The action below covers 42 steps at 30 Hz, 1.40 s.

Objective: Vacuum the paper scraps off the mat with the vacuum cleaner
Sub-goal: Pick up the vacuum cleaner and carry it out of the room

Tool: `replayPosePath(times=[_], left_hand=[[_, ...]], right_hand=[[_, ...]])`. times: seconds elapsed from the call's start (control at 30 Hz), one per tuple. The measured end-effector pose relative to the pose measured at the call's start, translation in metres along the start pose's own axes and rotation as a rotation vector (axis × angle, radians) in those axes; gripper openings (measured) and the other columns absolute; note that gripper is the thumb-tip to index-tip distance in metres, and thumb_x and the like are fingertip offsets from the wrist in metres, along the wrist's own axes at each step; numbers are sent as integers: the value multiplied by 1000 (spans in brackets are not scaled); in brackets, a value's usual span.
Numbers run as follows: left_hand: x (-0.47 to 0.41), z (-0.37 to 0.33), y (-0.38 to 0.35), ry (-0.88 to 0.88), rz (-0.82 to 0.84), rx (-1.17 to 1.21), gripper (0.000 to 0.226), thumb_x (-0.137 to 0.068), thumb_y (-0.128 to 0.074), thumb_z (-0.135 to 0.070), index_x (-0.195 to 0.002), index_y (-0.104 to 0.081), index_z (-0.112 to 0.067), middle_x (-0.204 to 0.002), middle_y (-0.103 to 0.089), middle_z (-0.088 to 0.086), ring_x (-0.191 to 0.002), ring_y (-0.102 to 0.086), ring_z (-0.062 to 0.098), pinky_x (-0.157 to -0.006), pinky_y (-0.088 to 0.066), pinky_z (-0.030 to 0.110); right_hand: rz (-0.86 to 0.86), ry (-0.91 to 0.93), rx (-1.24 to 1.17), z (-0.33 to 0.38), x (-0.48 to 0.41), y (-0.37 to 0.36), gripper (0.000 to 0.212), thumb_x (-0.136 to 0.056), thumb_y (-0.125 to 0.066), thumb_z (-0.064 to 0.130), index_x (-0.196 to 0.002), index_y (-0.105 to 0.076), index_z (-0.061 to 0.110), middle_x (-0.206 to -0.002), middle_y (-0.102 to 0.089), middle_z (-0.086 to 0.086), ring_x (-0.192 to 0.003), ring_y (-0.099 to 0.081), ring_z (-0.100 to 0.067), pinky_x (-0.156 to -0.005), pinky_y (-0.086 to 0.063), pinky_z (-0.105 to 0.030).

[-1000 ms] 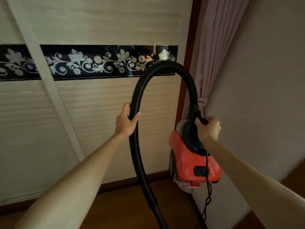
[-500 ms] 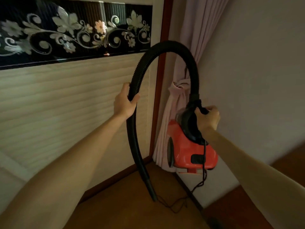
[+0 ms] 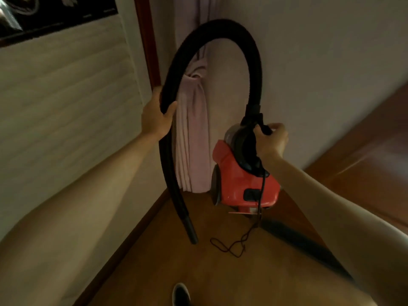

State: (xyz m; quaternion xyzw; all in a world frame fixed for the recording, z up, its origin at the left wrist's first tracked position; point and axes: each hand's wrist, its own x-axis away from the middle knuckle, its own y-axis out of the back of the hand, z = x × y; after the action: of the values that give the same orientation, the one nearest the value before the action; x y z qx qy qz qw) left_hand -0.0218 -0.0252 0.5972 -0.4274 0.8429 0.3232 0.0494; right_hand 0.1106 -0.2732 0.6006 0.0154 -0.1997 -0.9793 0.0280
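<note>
Wooden floor in a room corner, pale wall to the right, pink curtain hanging in the corner, panelled door at left. Only one view, from the head.

Red vacuum cleaner hangs off the floor, carried by the right hand, fingers wrapped tight round its black top handle. Left hand is clamped on the black hose, thumb and fingers closed round it on the left leg of the arch. Hose loops up from the body, over the top, then drops past the left hand; its long axis below the grip runs nearly straight down, and the open nozzle end dangles just above the floor. Left hand is the nearer one to the nozzle. Power cord trails loose from the body onto the floor. A shoe tip shows at the bottom edge.

No mat or paper scraps in view, so the machine likely still has to be carried there. No containers visible.
</note>
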Motion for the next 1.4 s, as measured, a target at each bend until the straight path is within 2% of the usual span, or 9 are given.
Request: replayPosePath(times=[0.17, 0.4, 0.67, 0.87, 1.03, 1.1, 1.2, 1.3, 1.4], left_hand=[[2, -5, -47, 1, 116, 65, 47, -104, -49, -31, -148, -36, -19, -131, -51, -10, -113, -49, 0, -93, -38, 9], [27, -12, -97, 14, 212, 46, 45, -104, -50, -28, -146, -38, -20, -136, -54, -4, -118, -50, 7, -101, -41, 24], [71, 6, -117, -18, 235, 14, 42, -104, -48, -31, -142, -40, -14, -120, -54, -9, -102, -52, 3, -84, -45, 19], [106, 39, -123, 48, 252, 1, 48, -104, -48, -29, -148, -34, -17, -129, -50, -10, -110, -51, 1, -80, -37, -2], [125, 80, -125, 92, 265, -3, 47, -103, -49, -32, -144, -36, -13, -130, -57, 0, -111, -55, 9, -93, -47, 19], [127, 97, -126, 86, 288, 2, 46, -103, -49, -32, -142, -37, -10, -126, -57, 0, -106, -55, 6, -88, -46, 13], [127, 126, -128, 70, 334, 25, 44, -103, -49, -29, -142, -38, -11, -125, -56, -3, -106, -54, 4, -80, -39, -1], [123, 155, -127, 90, 382, 39, 46, -103, -51, -31, -143, -38, -13, -126, -57, -3, -109, -56, 7, -82, -39, -1], [116, 183, -122, 78, 420, 39, 48, -103, -50, -33, -145, -37, -13, -131, -57, -1, -112, -56, 9, -90, -42, 7]], right_hand=[[-76, -52, 62, -30, -5, 22, 24, -92, -65, 27, -101, -47, 16, -83, -48, 10, -81, -59, -18, -69, -56, -37], [-160, -101, 62, -73, -2, 48, 26, -92, -66, 29, -101, -45, 18, -82, -46, 15, -78, -57, -13, -72, -54, -32], [-140, -155, 60, -118, 16, 59, 29, -92, -64, 29, -109, -48, 12, -80, -43, 18, -68, -49, -1, -69, -47, -25], [-99, -184, 60, -151, 36, 49, 32, -93, -64, 27, -115, -49, 9, -81, -42, 18, -80, -51, -7, -69, -45, -22], [-87, -211, 62, -176, 53, 27, 32, -94, -63, 26, -117, -51, 9, -81, -42, 22, -70, -48, 3, -69, -46, -19], [-103, -224, 66, -185, 59, 16, 31, -94, -63, 27, -116, -51, 9, -82, -44, 20, -67, -47, 5, -68, -46, -19], [-126, -251, 91, -194, 69, -7, 33, -94, -63, 27, -118, -50, 9, -94, -53, 14, -76, -51, 4, -71, -48, -20], [-149, -284, 104, -206, 81, -33, 33, -94, -63, 27, -118, -49, 11, -115, -64, -4, -97, -63, -12, -77, -55, -27], [-167, -322, 106, -218, 92, -57, 35, -94, -62, 28, -121, -48, 11, -114, -60, -1, -96, -59, -11, -79, -55, -27]])
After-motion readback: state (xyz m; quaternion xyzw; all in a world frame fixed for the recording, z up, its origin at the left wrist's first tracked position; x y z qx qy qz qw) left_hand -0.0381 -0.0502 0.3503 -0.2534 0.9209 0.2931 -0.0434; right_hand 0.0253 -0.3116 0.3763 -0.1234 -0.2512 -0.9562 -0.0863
